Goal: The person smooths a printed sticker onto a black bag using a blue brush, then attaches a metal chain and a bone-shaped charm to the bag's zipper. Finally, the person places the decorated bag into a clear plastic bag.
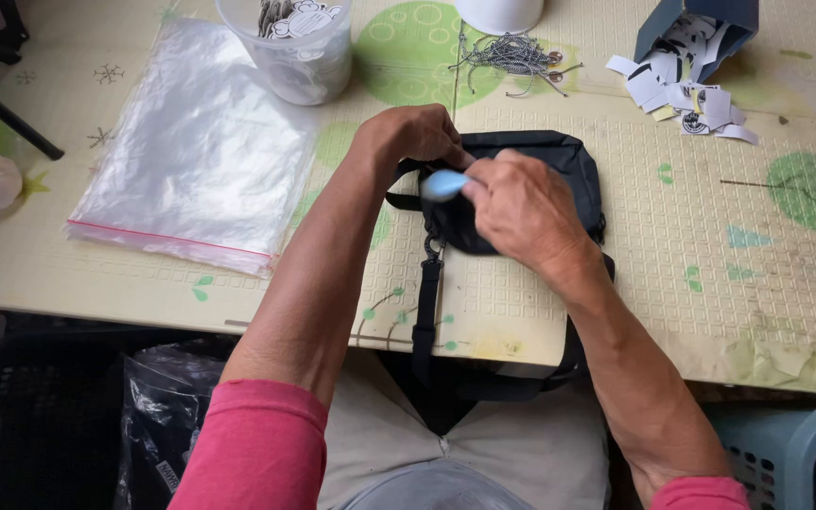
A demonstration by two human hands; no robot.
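clear bags [195,142] left | white labels [682,90] by blue box [701,24]

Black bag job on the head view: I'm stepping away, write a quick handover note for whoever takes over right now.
Left hand: gripping the top left edge of the black bag.
Right hand: on the bag, holding a small light blue tool between both hands.
Bag lies on the table, its strap hanging over the near edge.
Around: stack of clear zip bags left, tub of tags, pile of ball chains, spilled paper labels.
Done: bag laid out. Left: cannot tell; no tag visible on it.
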